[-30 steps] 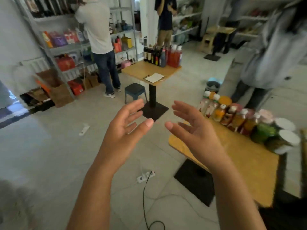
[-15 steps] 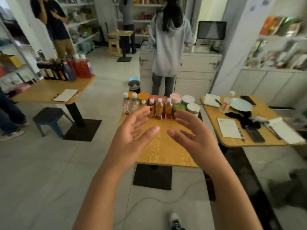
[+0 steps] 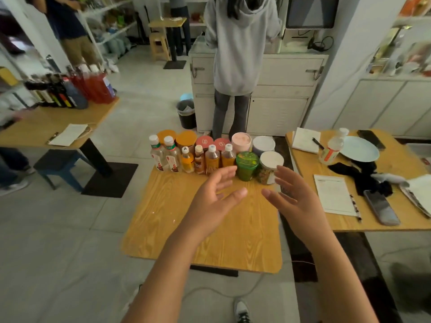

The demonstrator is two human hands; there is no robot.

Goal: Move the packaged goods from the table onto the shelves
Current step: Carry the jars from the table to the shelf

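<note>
While splayed, hands (image 3: 213,202) above table (image 3: 168,220)

No writing here can be read.
The bottles (image 3: 172,157) on the worktop (image 3: 175,217) carry printed labels, and the two red lids (image 3: 204,142) behind them bear a white mark, but all are too small and blurred to make out. The printed sheet (image 3: 333,194) to the right shows only faint grey lines.
</note>
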